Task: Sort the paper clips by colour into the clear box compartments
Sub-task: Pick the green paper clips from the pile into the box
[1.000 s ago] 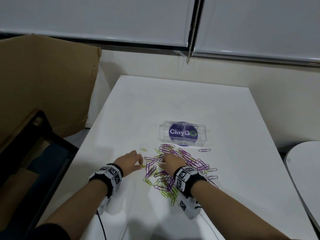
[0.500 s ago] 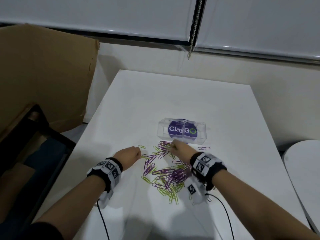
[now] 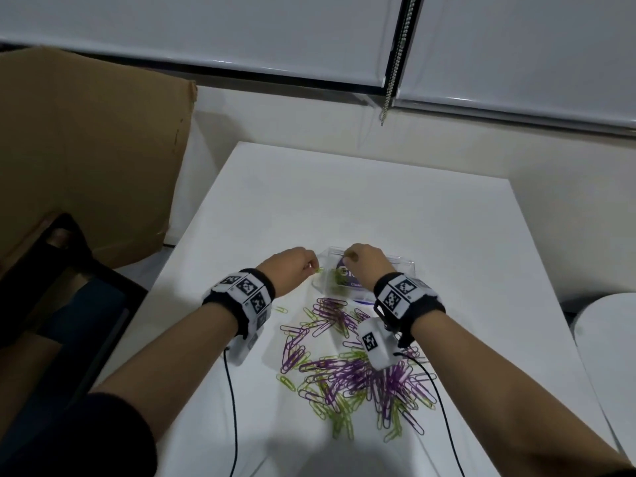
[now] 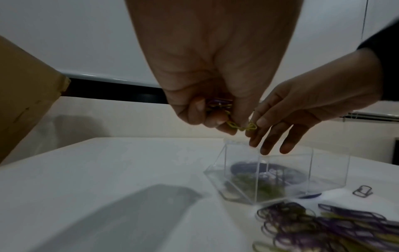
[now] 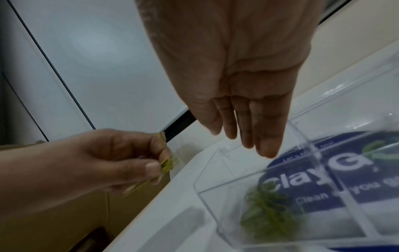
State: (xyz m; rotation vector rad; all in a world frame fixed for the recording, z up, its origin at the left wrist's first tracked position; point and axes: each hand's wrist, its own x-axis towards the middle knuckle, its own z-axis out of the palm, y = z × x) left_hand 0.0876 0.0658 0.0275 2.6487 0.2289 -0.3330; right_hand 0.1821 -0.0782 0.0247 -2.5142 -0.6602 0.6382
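Head view: left hand (image 3: 290, 266) pinches green clips (image 3: 318, 270); right hand (image 3: 364, 266) slack.

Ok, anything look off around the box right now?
Possibly: the left hand pinches green paper clips beside the clear box, but a purple clip seems tucked in the same fist. The box's left compartment shows only green so far.

A white table (image 3: 395, 208) stands against a pale wall. To its left leans a large sheet of brown cardboard (image 3: 86, 149), with a dark chair frame (image 3: 86, 270) below it. White roller blinds (image 3: 206, 29) hang above, and a beaded pull chain (image 3: 392, 63) dangles between them. A round white tabletop (image 3: 609, 339) edges in at right.
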